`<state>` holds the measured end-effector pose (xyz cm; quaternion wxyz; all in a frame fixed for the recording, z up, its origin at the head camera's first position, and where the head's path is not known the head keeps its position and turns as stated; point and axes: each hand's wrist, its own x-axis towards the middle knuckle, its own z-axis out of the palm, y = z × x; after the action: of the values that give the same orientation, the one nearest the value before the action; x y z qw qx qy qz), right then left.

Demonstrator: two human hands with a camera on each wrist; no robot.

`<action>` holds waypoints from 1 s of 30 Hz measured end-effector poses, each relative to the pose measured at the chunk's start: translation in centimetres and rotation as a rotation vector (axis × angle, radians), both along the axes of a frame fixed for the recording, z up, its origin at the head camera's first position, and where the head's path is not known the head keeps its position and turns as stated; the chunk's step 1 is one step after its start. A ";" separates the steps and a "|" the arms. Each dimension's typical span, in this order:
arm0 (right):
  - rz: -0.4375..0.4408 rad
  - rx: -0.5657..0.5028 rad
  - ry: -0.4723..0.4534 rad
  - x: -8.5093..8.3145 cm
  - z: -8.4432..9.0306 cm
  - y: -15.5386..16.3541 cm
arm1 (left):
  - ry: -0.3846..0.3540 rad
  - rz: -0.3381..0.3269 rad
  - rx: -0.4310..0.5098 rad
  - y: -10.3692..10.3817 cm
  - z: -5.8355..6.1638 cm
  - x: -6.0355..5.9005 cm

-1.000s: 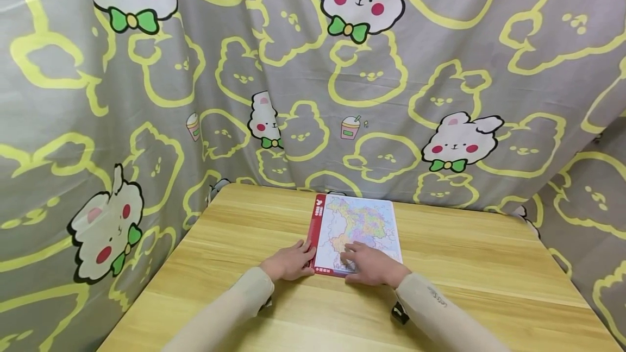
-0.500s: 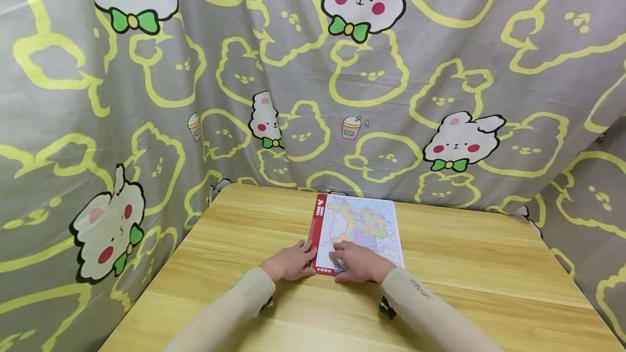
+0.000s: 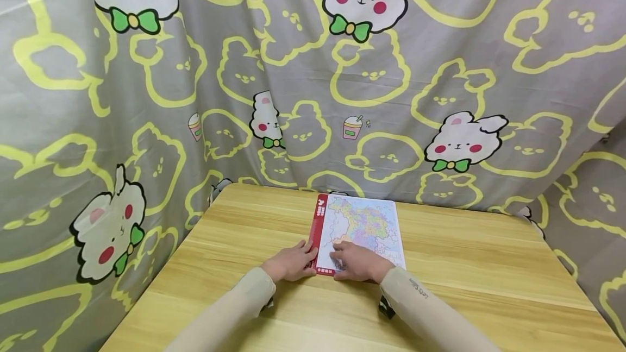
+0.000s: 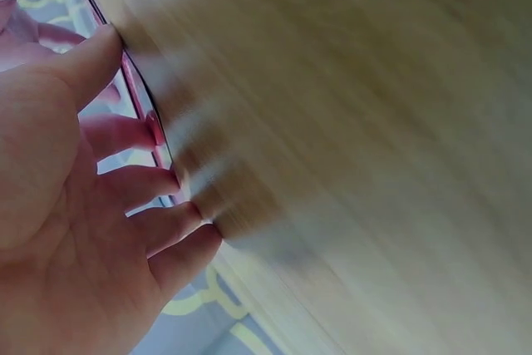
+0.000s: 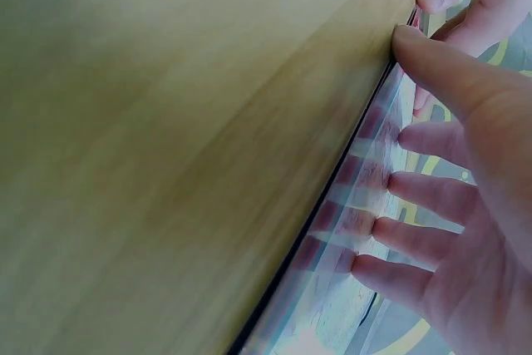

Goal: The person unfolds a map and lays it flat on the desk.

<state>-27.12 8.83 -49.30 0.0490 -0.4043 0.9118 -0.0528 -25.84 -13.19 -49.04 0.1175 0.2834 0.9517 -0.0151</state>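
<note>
A thin, glossy map sheet (image 3: 374, 216) with a red left border lies flat on the wooden table, printed with coloured regions. My left hand (image 3: 292, 261) rests at its near left corner, fingers along the red border and thumb at the near edge. In the left wrist view, the fingertips (image 4: 208, 234) reach down to the tabletop beside it. My right hand (image 3: 359, 261) lies over the map's near part, covering some of the print. The right wrist view has its fingers (image 5: 424, 239) spread on the shiny surface, the thumb at the near edge.
The light wooden tabletop (image 3: 479, 265) extends around the map on all sides. A grey curtain (image 3: 303, 69) with cartoon rabbits hangs behind the far edge and along the left. Dark wrist gear (image 3: 386, 307) shows below the right sleeve.
My right hand has slid left over the map, closer to the left hand, then stayed there over the last half second. The left hand and the map look unmoved.
</note>
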 end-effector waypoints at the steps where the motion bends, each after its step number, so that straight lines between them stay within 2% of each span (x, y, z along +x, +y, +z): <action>1: 0.001 0.000 -0.006 0.0 -0.1 0.0 | 0.000 0.000 0.000 0.0 0.0 0.0; 7: 0.011 0.020 -0.022 0.0 0.1 0.3 | 0.008 -0.010 0.004 0.1 0.0 0.0; 13: 0.061 0.024 -0.010 0.4 0.5 0.5 | 0.014 -0.012 0.008 0.0 0.0 0.0; 21: 0.125 -0.074 0.024 0.7 0.5 0.9 | 0.017 -0.017 0.007 0.0 0.1 0.1; 27: 0.097 -0.115 -0.017 0.9 1.1 1.2 | 0.010 -0.017 0.005 0.0 0.0 0.2; 30: 0.073 -0.104 0.005 1.2 1.6 1.3 | 0.009 -0.012 0.008 0.0 0.1 0.3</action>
<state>-25.92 10.14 -47.73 0.0274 -0.4394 0.8926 -0.0972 -25.51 -13.16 -48.92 0.1119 0.2895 0.9505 -0.0132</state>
